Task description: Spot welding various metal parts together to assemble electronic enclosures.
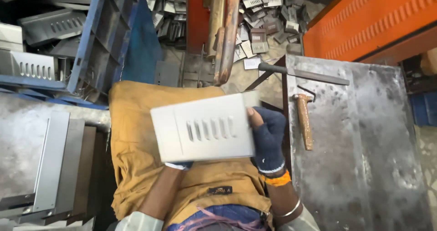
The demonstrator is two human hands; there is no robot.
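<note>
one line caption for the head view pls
Gloved hands, right hand and left hand, hold a louvred metal panel beside a hammer.

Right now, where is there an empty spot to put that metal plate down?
The grey metal table has bare room right of the wooden-handled hammer and below the long file. The mustard cloth left of the slotted plate is also free. Beyond, the floor is crowded with a pile of slotted pieces, and the blue rack is full.

Scuffed grey metal surface (364, 167), bearing a wooden-handled hammer (304, 121) and, along its far edge, perhaps a file (309, 74)
</note>
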